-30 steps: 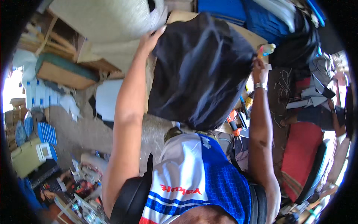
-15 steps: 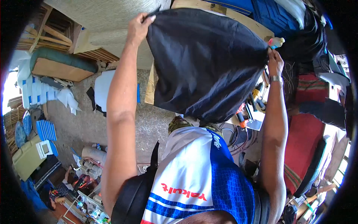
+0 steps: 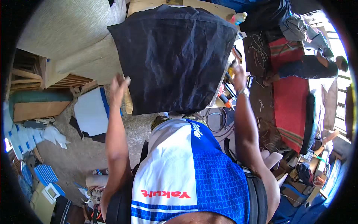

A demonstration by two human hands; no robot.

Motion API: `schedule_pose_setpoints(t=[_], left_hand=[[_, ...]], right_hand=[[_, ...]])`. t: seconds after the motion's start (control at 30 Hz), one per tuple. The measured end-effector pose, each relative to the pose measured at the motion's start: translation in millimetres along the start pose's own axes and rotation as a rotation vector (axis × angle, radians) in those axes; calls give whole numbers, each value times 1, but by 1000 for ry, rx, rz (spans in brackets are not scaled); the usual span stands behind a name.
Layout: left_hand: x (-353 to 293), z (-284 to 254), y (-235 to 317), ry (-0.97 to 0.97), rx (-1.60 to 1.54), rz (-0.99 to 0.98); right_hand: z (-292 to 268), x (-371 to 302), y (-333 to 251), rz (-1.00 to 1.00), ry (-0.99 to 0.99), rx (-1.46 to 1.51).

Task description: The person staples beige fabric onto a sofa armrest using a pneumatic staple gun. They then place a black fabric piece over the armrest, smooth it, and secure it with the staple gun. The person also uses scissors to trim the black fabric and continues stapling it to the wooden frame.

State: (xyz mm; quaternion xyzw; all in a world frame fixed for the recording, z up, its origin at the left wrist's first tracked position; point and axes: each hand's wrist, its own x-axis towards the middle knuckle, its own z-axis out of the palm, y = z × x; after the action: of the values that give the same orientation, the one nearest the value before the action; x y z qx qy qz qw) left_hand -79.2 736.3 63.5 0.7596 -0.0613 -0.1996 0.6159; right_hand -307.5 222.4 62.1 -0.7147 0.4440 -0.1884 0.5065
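A wide sheet of black cloth (image 3: 171, 59) lies spread, creased, over a wooden work table (image 3: 214, 10). Just off its left edge is my left hand (image 3: 119, 89), fingers apart and holding nothing. My right hand (image 3: 239, 77), a watch on its wrist, hovers off the cloth's right side. Its fingers are blurred but look stretched out, with no cloth in them. Close to that hand, an orange-and-black tool (image 3: 225, 100) rests at the table's right side. A small bottle (image 3: 239, 18) with a pinkish label stands by the cloth's far right corner.
A large beige upholstered panel (image 3: 78, 37) stands at the left. White foam or padding (image 3: 89, 114) lies on the floor below it. At right is a long red mat (image 3: 292, 106), with another person (image 3: 317, 67) by it. Hoses (image 3: 220, 119) coil on the floor near the table.
Both hands have let go of the black cloth's far corners and moved back toward me. The cloth, held stretched before, now lies flatter on the table. Another person has come into view at right.
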Motion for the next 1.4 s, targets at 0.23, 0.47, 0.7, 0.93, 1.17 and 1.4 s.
schedule_pose_setpoints(t=[0.23,0.47,0.7,0.93,1.17,1.4], left_hand=[[-81,27,-98,183,149,-200],[-95,17,-128,175,580,-293],[-132,35,-135,222,743,-320],[-163,33,-193,300,567,-480],[-155,24,-199,77,631,-531],[-119,25,-179,-134,793,-649]], right_hand=[[28,-140,125,126,-172,-460],[20,-126,116,234,-369,-645],[-12,-108,137,117,-502,-614],[-13,-98,144,23,-614,-686],[-8,-97,133,25,-547,-701],[-29,-94,194,36,-464,-1005]])
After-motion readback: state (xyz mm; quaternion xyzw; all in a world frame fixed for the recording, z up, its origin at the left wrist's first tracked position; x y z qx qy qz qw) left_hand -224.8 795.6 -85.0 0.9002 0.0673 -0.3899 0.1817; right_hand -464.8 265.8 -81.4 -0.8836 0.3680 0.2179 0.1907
